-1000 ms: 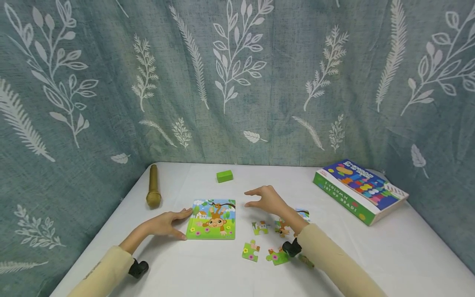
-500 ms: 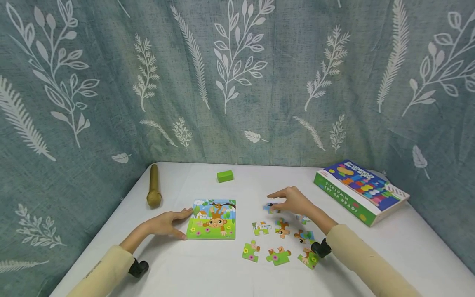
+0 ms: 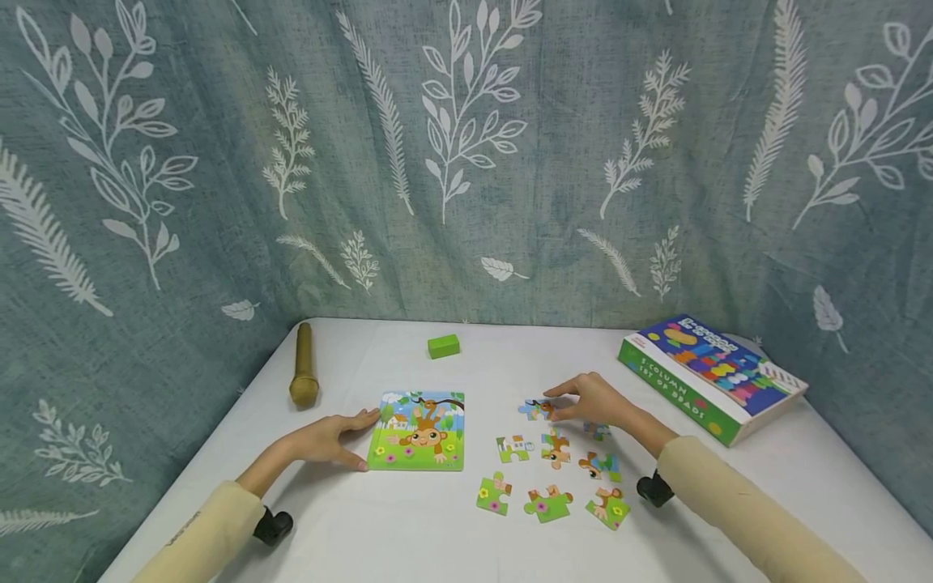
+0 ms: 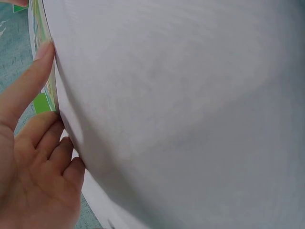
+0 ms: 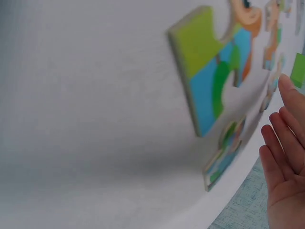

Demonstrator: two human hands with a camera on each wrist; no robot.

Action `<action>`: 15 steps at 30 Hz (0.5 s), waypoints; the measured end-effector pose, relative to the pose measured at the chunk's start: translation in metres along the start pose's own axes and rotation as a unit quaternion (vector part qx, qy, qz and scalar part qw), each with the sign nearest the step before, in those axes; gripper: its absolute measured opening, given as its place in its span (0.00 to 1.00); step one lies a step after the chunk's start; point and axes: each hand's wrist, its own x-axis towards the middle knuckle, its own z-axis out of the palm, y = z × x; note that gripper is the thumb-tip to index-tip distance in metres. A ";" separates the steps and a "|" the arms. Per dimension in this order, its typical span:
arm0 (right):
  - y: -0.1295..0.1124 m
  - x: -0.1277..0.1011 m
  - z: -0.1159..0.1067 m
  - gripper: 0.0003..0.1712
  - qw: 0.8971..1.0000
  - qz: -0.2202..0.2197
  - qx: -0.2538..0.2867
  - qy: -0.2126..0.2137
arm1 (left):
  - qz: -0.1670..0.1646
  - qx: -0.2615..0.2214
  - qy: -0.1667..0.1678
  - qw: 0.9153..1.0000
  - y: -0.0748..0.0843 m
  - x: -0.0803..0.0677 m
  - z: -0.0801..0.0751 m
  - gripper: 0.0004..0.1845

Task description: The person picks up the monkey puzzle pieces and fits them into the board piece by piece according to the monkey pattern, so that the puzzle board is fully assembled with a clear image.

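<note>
A square puzzle board (image 3: 417, 431) with a monkey picture lies left of centre on the table. My left hand (image 3: 324, 441) rests at its left edge, thumb and forefinger spread and touching it; the left wrist view shows the fingertips (image 4: 45, 50) at the edge. My right hand (image 3: 594, 401) reaches over a blue jigsaw piece (image 3: 534, 409), thumb and forefinger apart at its right end. In the right wrist view the fingers of that hand (image 5: 288, 138) look fairly straight. Below lie several more pieces, including one with a house (image 3: 513, 448) and one with a monkey's face (image 3: 555, 449).
A green block (image 3: 443, 346) sits behind the board. At the back left lies a gold microphone-shaped object (image 3: 304, 368). A bead-set box (image 3: 714, 376) stands at the right, beyond my right hand. A leaf-patterned curtain (image 3: 466, 162) hangs along the table's back edge.
My right hand has moved rightward from beside the board to the blue piece, uncovering pieces its forearm had hidden. The left hand and the board have stayed put.
</note>
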 end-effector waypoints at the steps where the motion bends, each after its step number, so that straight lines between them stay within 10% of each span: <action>1: 0.000 0.000 0.001 0.26 1.000 0.006 0.005 -0.003 | -0.001 0.001 0.000 1.000 0.000 0.000 0.000 0.48; 15: -0.001 0.005 0.009 0.22 0.998 -0.025 -0.052 0.029 | -0.004 0.001 0.002 1.000 -0.001 0.000 0.000 0.48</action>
